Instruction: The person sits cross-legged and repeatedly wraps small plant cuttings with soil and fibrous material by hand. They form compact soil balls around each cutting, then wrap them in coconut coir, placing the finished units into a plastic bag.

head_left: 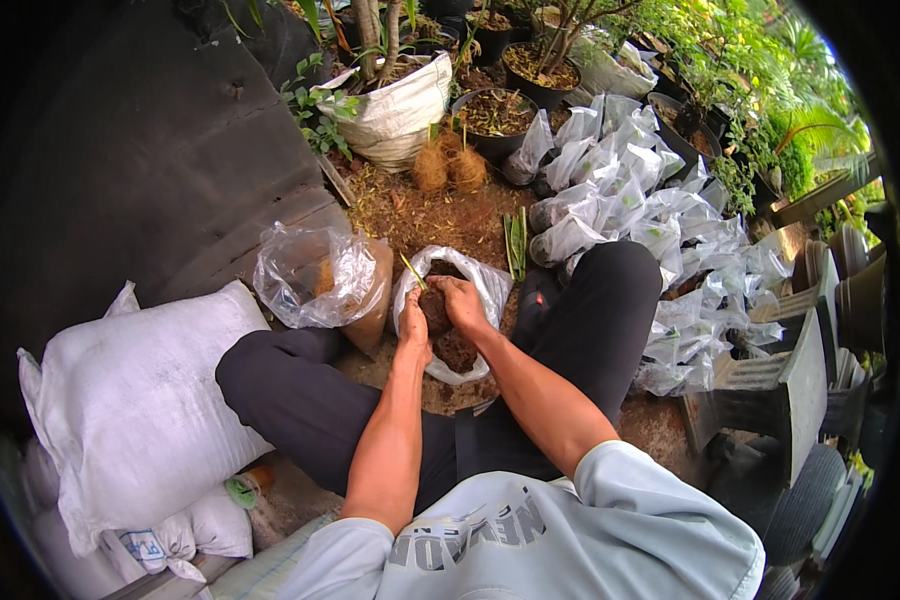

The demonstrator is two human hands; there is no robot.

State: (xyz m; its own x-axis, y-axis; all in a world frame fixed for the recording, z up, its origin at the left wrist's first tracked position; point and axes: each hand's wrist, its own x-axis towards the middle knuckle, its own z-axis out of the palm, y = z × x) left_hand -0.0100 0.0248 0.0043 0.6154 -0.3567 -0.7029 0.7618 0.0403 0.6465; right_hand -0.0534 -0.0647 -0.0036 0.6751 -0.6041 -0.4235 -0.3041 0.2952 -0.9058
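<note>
Between my legs stands an open white plastic bag [492, 281] of dark soil [455, 352]. Over its mouth, my left hand [413, 325] and my right hand [461, 303] are cupped round a ball of dark soil [433, 312] from opposite sides. A slim yellow-green shoot [413, 271] rises at the ball's far left side. The ball's underside is hidden from me. Just left of the white bag is a clear plastic bag [315, 278] with brown material in it. Long green leaf pieces [515, 245] lie on the ground beyond the bag's right side.
A big stuffed white sack [150, 385] lies at my left. Fibrous brown balls with shoots [448, 168] sit ahead, near a tree in a white sack [395, 112]. Many clear bags with seedlings [610, 205] crowd the right, beside a dark plastic chair [805, 390].
</note>
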